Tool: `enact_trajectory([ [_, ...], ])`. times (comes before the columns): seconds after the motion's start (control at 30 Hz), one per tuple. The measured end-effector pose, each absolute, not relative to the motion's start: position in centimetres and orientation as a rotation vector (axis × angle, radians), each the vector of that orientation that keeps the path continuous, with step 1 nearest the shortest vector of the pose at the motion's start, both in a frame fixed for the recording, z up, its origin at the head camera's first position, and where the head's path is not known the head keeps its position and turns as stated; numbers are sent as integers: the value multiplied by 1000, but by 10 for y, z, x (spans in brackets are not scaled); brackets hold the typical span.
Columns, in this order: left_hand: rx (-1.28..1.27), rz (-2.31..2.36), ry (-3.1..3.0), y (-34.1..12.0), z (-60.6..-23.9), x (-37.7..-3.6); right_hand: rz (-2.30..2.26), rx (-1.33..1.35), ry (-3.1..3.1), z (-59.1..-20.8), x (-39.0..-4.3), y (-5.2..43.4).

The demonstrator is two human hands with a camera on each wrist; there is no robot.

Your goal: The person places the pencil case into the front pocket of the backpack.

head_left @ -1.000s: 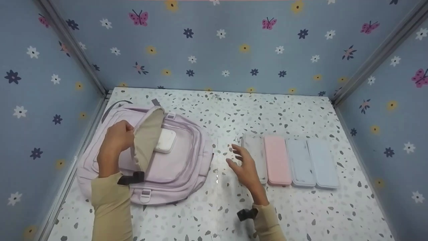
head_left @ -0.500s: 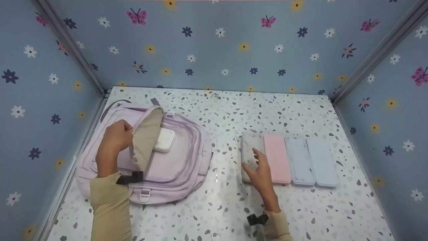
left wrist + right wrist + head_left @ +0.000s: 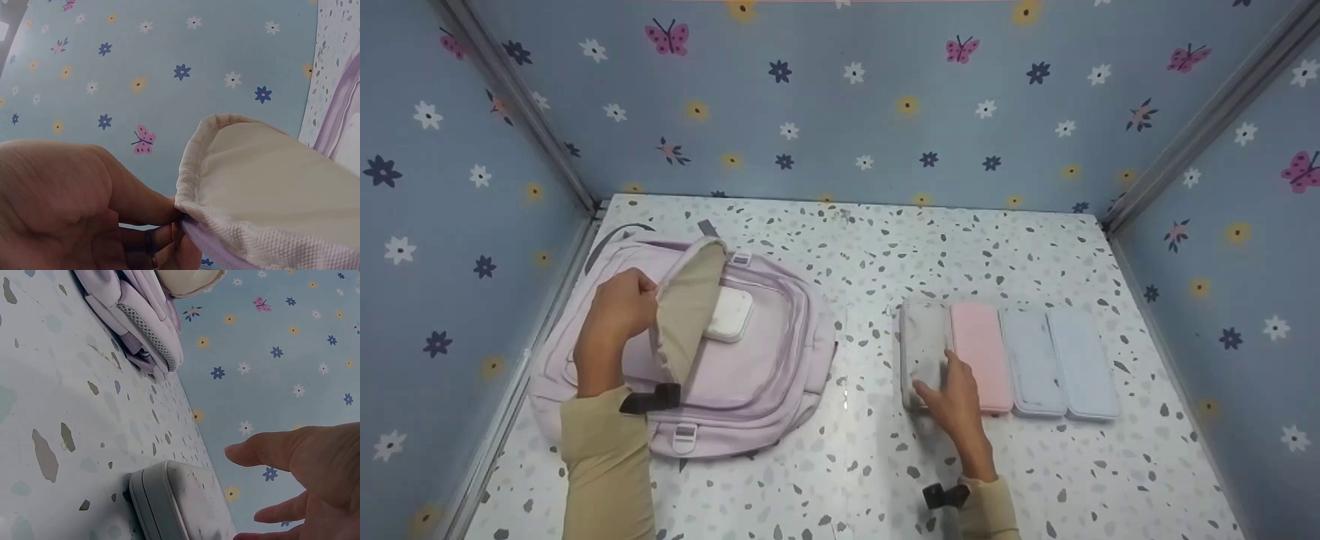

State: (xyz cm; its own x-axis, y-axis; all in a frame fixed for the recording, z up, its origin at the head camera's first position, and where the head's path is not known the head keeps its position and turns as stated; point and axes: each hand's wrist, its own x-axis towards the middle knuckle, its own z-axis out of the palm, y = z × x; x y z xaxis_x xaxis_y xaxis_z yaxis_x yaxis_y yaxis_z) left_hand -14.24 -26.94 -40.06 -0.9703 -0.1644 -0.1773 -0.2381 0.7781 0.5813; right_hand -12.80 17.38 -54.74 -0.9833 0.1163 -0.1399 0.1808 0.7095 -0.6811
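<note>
A pale lilac backpack (image 3: pixel 810 337) lies on the speckled tabletop at the left. My left hand (image 3: pixel 619 319) pinches the edge of its front flap (image 3: pixel 270 174) between thumb and fingers, holding it folded back so the beige lining shows. A small white rounded case (image 3: pixel 731 313) sits in the opened pocket, partly covered by the flap. At the right, my right hand (image 3: pixel 958 394) hovers over the near end of a grey-white rectangular case (image 3: pixel 924 337), thumb and fingers spread apart. In the right wrist view, the fingers stand above that case's (image 3: pixel 197 495) top, holding nothing.
Beside the grey-white case lie a pink case (image 3: pixel 981 352), a pale grey-blue case (image 3: pixel 1033 360) and a light blue case (image 3: pixel 1081 364), side by side in a row. Flower-patterned panels (image 3: pixel 847 90) wall the table (image 3: pixel 870 240) at the back and both sides.
My right hand has moved right from the gap beside the row to over the grey-white case, then lower and nearer the front. My left hand keeps the flap where it was.
</note>
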Motion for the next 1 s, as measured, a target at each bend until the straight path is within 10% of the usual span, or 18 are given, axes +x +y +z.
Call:
enact_trajectory([
  [1.0,-344,936,2836,-268,-398,-144,-809,361,2968,-578,-111,142],
])
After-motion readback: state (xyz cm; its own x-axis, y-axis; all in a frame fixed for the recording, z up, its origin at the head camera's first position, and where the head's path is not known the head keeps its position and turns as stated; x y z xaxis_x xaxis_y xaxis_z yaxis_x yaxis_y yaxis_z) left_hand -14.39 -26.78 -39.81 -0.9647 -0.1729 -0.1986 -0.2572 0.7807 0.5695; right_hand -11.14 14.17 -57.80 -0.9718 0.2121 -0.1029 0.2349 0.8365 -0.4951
